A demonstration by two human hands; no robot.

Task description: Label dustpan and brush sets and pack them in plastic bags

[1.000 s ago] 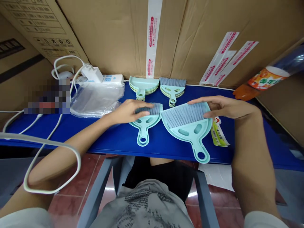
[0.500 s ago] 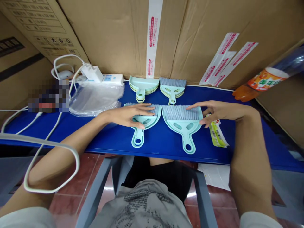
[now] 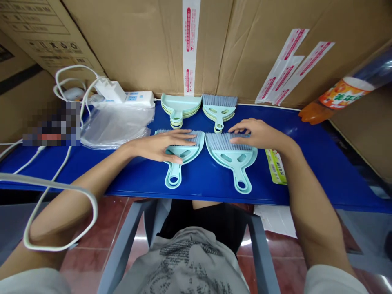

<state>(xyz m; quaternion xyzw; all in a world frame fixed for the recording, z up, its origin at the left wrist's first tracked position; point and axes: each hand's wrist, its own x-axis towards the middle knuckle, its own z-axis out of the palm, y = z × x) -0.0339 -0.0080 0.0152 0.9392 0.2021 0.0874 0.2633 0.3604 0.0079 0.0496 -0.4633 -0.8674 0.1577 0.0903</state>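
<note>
Two mint-green hand brushes lie in matching dustpans near the front of a blue table (image 3: 208, 183). My left hand (image 3: 162, 146) rests over the left brush (image 3: 174, 169), its fingers spread across the grey bristles and the thumb by the handle. On the right, my right hand (image 3: 259, 134) is at the bristles of the other brush (image 3: 234, 157), thumb and fingers apart, not wrapped round it. That brush's dustpan (image 3: 253, 157) shows at its edge. Behind them lie a stack of dustpans (image 3: 180, 105) and a stack of brushes (image 3: 219, 112).
A green-and-white label card (image 3: 277, 167) lies beside my right forearm. Clear plastic bags (image 3: 116, 124), a white power strip (image 3: 139, 99) and looping white cables occupy the left. An orange drink bottle (image 3: 339, 96) is at the right. Cardboard (image 3: 147, 45) rises behind the table.
My right hand has shifted left, from the right dustpan's edge onto the brush bristles. The right brush now sits turned slightly within its dustpan. My left hand stays over the left brush.
</note>
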